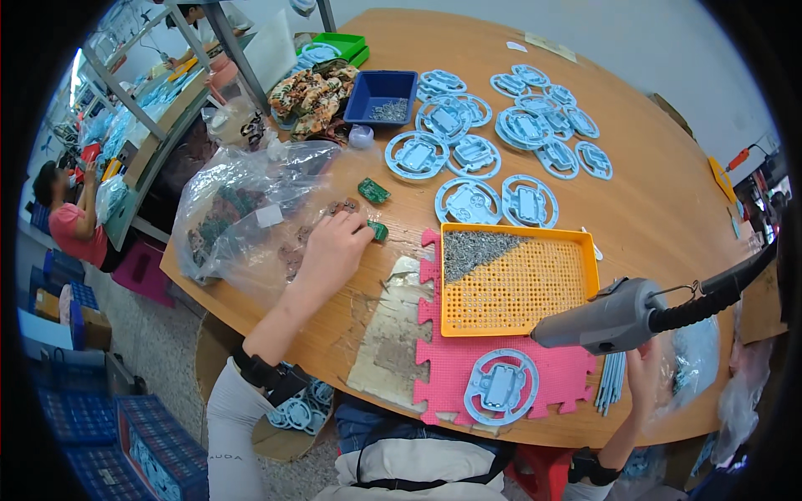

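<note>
My left hand is at the left of the table, its fingers curled down with a small green circuit board at the fingertips. A second green board lies just beyond it. Brown round parts are scattered beside and under the hand. At the right, my right hand is beside a bundle of thin blue rods. Its fingertips are partly hidden by a grey electric screwdriver, so its grip is unclear. A light-blue wheel-shaped plastic part rests on the pink foam mat.
A yellow perforated tray holds small screws. Several blue wheel-shaped parts cover the far table. A dark blue bin, patterned cloth and a clear plastic bag stand at the left. Another person sits at a far-left bench.
</note>
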`<state>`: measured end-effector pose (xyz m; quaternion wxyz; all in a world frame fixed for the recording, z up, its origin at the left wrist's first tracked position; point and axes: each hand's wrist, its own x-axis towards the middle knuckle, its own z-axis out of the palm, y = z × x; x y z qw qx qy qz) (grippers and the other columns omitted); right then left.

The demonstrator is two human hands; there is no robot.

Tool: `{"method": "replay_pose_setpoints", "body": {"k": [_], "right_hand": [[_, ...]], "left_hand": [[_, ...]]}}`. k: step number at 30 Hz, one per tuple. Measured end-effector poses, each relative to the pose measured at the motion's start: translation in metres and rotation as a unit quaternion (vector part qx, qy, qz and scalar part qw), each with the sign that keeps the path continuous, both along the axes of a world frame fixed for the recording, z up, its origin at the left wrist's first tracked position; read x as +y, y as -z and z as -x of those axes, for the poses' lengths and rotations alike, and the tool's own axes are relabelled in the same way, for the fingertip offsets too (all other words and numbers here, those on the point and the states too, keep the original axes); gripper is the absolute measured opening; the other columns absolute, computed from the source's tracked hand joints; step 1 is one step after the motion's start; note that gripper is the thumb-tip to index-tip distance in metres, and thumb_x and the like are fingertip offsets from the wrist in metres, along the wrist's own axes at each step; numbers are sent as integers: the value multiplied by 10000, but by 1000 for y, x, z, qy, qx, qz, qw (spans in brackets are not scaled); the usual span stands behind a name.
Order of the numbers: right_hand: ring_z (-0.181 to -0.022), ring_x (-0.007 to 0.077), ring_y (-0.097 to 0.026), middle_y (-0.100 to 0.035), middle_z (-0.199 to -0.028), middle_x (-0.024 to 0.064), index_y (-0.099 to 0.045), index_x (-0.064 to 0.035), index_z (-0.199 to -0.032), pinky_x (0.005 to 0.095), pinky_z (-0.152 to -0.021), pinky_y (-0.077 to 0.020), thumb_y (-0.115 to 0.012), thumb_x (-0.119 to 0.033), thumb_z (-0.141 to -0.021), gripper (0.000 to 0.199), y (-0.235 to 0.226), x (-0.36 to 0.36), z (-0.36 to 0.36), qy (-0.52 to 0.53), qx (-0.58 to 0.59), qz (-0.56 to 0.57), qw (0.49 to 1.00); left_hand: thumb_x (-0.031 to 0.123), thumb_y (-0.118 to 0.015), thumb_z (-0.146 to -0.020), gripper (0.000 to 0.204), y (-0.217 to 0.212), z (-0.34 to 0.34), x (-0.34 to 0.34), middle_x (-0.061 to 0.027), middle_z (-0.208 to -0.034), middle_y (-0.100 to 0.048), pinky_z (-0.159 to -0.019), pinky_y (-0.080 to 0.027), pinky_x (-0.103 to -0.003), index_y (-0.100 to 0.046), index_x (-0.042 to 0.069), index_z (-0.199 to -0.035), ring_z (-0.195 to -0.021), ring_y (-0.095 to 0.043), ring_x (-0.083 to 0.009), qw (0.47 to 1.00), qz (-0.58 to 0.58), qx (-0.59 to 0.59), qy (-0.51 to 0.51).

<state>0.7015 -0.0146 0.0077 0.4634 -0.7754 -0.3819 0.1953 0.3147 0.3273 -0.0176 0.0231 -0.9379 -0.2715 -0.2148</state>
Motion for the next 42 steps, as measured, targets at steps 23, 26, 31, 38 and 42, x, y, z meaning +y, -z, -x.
{"method": "replay_pose_setpoints", "body": {"k": [23, 26, 31, 38, 42], "right_hand": [[-940, 185, -577, -592, -959, 83, -565, 35, -1068, 332, -850, -462, -684, -69, -788, 321, 32, -10, -38, 65, -59, 50, 995], [-956, 200, -592, -613, -976, 106, -572, 42, -1094, 341, -861, -463, -663, -49, -797, 324, 25, -11, -38, 64, -57, 73, 994], [-866, 187, -627, -649, -886, 160, -609, 57, -1013, 319, -782, -486, -651, -61, -823, 227, 43, -30, -49, 77, -223, 109, 966], [-655, 125, -593, -639, -706, 87, -635, 77, -854, 276, -609, -473, -658, -114, -860, 192, 19, -6, -25, 85, -203, 136, 966], [-690, 118, -601, -637, -754, 71, -623, 62, -908, 255, -646, -482, -615, -102, -902, 165, 25, -17, -32, 121, -158, 66, 978]], "left_hand": [[53, -710, -821, 189, -17, 16, -129, -79, -716, -618, -597, -506, -234, -545, -6, -892, -643, -626, -118, 783, 559, -235, -141], [53, -714, -803, 164, -9, 23, -136, -94, -795, -630, -622, -517, -295, -585, 13, -896, -665, -633, -199, 851, 478, -168, -136], [38, -714, -749, 162, -18, 22, -133, -96, -950, -636, -772, -496, -359, -668, 26, -904, -881, -603, -290, 949, 283, -133, -35], [16, -722, -705, 159, 1, 18, -131, -85, -970, -642, -812, -486, -382, -692, 23, -862, -942, -593, -290, 947, 283, -152, 13], [20, -703, -683, 196, -20, 0, -150, -88, -1009, -641, -800, -486, -394, -702, 47, -877, -955, -598, -286, 947, 261, -178, 63]]}}
